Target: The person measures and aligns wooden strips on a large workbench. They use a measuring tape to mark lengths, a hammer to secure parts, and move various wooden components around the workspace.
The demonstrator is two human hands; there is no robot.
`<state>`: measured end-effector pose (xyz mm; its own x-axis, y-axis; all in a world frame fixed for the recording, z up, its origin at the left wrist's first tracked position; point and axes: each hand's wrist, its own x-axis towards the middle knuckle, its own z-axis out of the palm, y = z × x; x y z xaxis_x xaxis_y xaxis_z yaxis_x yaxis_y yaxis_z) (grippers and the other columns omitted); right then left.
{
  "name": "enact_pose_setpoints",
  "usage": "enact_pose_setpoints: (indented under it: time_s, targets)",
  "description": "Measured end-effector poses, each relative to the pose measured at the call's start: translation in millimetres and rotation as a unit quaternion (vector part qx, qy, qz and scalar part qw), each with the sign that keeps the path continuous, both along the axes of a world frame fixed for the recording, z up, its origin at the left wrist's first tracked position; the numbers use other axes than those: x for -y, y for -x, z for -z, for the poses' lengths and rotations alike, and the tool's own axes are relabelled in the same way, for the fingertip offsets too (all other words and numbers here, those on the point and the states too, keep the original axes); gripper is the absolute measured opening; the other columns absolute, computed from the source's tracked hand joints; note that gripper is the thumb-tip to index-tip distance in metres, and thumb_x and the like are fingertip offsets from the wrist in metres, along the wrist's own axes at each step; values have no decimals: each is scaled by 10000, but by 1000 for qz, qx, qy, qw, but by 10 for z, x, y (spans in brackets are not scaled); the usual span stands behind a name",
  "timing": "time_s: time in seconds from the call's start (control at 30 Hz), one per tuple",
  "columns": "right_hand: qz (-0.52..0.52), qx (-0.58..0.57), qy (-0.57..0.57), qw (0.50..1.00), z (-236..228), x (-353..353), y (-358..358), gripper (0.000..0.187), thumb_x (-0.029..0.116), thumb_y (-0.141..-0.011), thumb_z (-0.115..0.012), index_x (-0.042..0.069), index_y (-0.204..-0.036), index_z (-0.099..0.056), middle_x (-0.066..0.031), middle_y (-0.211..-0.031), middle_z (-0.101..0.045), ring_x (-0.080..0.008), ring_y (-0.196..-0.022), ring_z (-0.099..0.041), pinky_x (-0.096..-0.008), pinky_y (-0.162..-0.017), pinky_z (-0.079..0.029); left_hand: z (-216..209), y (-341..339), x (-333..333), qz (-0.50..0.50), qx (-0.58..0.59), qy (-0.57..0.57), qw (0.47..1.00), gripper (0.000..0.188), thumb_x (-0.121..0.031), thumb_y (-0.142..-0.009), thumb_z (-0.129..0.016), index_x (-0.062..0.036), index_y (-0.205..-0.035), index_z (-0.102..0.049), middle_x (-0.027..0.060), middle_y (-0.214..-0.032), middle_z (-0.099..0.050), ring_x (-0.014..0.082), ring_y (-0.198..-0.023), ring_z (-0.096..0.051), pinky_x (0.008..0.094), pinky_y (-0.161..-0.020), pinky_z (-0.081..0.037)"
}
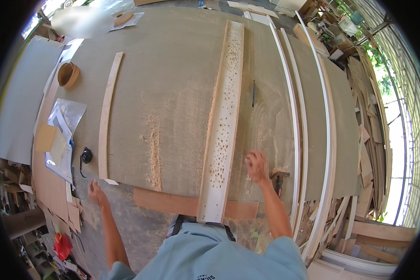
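Note:
A long pale trough-shaped board (229,112) runs away from my body over the worktable, its white channel strewn with many small dark-and-tan bits. Just right of its near half is my right hand (256,165), raised, fingers curled in; whatever may be between them is hidden. A hammer (279,179) lies close beyond that hand, near the right forearm. My left hand (96,192) hangs off the table's near left edge with loosely bent fingers, apparently holding nothing. It is nearest to the lower end of a narrow wooden strip (108,112) and a black tape measure (86,155).
Sawdust (154,154) lies in a line on the grey tabletop (182,60). A dark pencil-like stick (253,93) is right of the trough. Long white strips (325,93) span the right side. A tape roll (68,74) and papers in a plastic sleeve (63,135) sit left.

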<state>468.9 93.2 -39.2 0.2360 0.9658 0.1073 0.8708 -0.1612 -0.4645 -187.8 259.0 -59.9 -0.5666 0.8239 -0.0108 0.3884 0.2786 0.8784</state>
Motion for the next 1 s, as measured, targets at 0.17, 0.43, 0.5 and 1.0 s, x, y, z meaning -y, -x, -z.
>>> enact_pose_setpoints:
  time_s: [0.17, 0.43, 0.5, 1.0]
  targets:
    - [-17, 48, 7, 999, -132, 868, 497, 227, 91, -783, -676, 80, -1008, -645, -118, -1169, -606, -336, -1094, -563, -449, -942, -459, -74, -353, -969, 61, -284, -80, 954, 391, -230, -848, -701, 12, -1154, -680, 190, -1177, -649, 340, -1128, -570, 422, -1018, -405]
    - [182, 82, 11, 980, 206, 2749, 778, 250, 30, -850, -579, -27, -1086, -638, -206, -1115, -624, -422, -1076, -557, -509, -967, -431, 1, -487, -1364, 107, -359, -11, 927, 641, -187, -731, -747, -54, -1322, -539, 217, -1371, -477, 386, -1305, -409, 475, -1097, -324]
    - [299, 83, 42, 950, 227, 3442, 885, 255, 33, -863, -542, -30, -1090, -640, -241, -1147, -606, -445, -1087, -540, -529, -939, -425, -90, -540, -1304, 97, -347, 34, 932, 690, -187, -729, -751, -80, -1364, -503, 235, -1401, -431, 405, -1338, -371, 488, -1103, -313]
    - [408, -5, 56, 911, -45, 3486, 1616, 92, 70, -886, -629, -17, -861, -642, -186, -790, -615, -372, -757, -601, -439, -646, -458, 31, -134, -1725, 80, -373, 158, 911, 569, -108, -759, -697, -37, -1298, -526, 233, -1252, -562, 419, -1206, -525, 502, -986, -458]
